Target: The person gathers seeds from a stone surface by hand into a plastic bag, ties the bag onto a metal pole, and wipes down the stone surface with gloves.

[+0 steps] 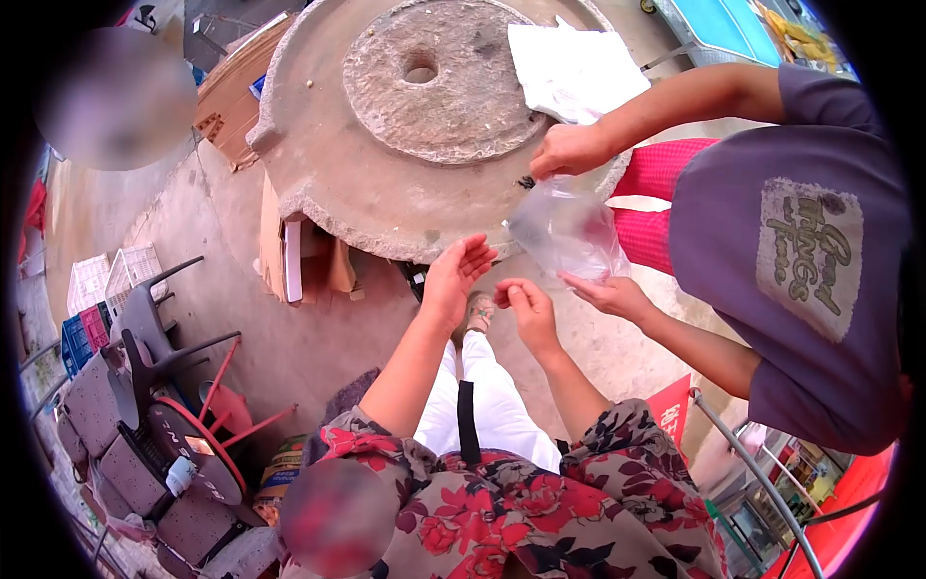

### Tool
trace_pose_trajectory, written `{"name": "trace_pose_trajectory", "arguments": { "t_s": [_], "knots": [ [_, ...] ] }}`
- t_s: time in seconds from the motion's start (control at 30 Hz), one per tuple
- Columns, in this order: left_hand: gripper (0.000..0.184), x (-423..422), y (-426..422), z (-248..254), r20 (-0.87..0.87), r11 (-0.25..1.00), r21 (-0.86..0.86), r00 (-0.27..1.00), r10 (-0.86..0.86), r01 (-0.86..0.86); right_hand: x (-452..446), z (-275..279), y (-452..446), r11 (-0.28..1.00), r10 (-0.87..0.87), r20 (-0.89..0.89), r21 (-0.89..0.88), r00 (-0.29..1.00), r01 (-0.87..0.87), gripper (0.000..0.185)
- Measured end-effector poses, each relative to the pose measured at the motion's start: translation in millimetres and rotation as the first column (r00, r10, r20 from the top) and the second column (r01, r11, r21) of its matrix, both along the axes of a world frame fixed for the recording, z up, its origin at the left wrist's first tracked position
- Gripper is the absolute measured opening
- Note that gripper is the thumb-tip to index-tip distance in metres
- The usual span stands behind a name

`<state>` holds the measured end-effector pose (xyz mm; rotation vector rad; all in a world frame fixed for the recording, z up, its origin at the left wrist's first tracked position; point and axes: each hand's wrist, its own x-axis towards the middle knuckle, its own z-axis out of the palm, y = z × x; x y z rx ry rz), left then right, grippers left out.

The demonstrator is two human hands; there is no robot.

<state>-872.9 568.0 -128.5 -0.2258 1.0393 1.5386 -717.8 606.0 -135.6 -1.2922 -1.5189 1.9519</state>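
- Head view: we locate the clear plastic bag (569, 232) at the near-right rim of the round stone slab (299, 125), between a co-worker (752, 251) and our own hands. We cannot tell whether its film touches the stone.
- Bag support: the co-worker's far hand (574, 150) grips the upper end; the co-worker's near hand (612, 295) lies palm up beneath the lower end. We judge that two points of hold are used because thin film sags when held at one.
- Left hand (455, 280): we hold it wide, fingers extended, without load. Its fingertips overlap the slab's near rim in view; we cannot confirm contact.
- Right hand (529, 311): we hold it with fingers curled inward, just short of the bag. No object shows in it, but the curl hides the palm, so we cannot tell whether it grips anything.
- Arm position: our forearms reach forward side by side, which, we judge, places both hands near the bag without crowding the co-worker's grip.
- Upper stone (453, 106): we see it seated inside the slab's rim, leaving a ledge around it.
- White sheet (574, 72): we find it at the upper stone's right edge, reaching toward the slab's far-right rim. The broad stone presumably supports it off the floor.
- Cardboard (273, 236): we note it upright below the slab's near-left rim, probably stowed there to save floor space.
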Motion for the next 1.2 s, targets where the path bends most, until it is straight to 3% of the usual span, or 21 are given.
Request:
{"name": "trace_pose_trajectory", "arguments": {
  "t_s": [0.03,0.13,0.27,0.5,0.57,0.67,0.77,0.9,1.0,1.1,1.17,1.2],
  "knots": [
    [0.034,-5.7,-12.5,-9.4,-0.008,0.998,-0.065,1.000,0.020,-0.021,-4.4,-15.7,-9.8,0.996,0.084,0.047,-0.046,0.995,-0.082,0.021],
    [0.027,-17.9,-44.0,-39.2,-0.043,0.980,-0.195,0.998,0.043,-0.051,-11.8,-92.0,-3.0,0.996,0.056,0.202,0.054,0.978,-0.068,0.019],
    [0.018,-16.0,-75.8,-78.8,-0.090,0.969,-0.246,0.994,-0.056,0.032,-5.2,-164.1,64.4,0.929,-0.045,0.407,0.354,0.912,-0.112,0.023],
    [0.016,-9.2,-54.0,-128.5,-0.285,0.900,-0.405,0.913,-0.291,0.160,1.5,-197.3,177.4,0.783,-0.097,0.574,0.548,0.813,-0.293,0.026],
    [0.016,-7.7,-26.1,-152.8,-0.454,0.902,-0.402,0.821,-0.347,0.158,-6.0,-213.4,204.4,0.683,-0.034,0.608,0.593,0.793,-0.426,0.035],
    [0.020,-4.7,29.3,-174.3,-0.623,0.888,-0.429,0.657,-0.425,0.167,-34.7,-201.6,218.4,0.404,0.068,0.672,0.657,0.737,-0.636,0.038],
    [0.027,8.4,79.9,-201.6,-0.755,0.876,-0.456,0.454,-0.473,0.154,-43.8,-220.9,224.4,0.209,0.145,0.681,0.688,0.718,-0.695,0.041],
    [0.036,27.8,115.1,-226.3,-0.836,0.868,-0.475,0.231,-0.497,0.147,-11.0,-228.7,209.2,0.087,0.164,0.795,0.578,0.584,-0.811,0.042],
    [0.043,37.8,126.7,-231.1,-0.835,0.841,-0.511,0.128,-0.535,0.179,15.7,-216.1,218.6,0.179,0.404,0.748,0.501,0.527,-0.847,0.047],
    [0.050,41.9,138.7,-225.4,-0.754,0.750,-0.610,0.103,-0.649,0.257,15.0,-192.7,246.4,0.400,0.370,0.685,0.492,0.627,-0.773,0.053],
    [0.053,45.0,147.3,-220.6,-0.673,0.661,-0.679,0.088,-0.734,0.319,16.8,-203.3,264.8,0.430,0.365,0.816,0.279,0.448,-0.859,0.055],
    [0.054,46.4,152.1,-220.4,-0.631,0.613,-0.708,0.075,-0.772,0.351,13.5,-203.2,272.3,0.452,0.439,0.723,0.336,0.534,-0.827,0.057]
  ]
}}
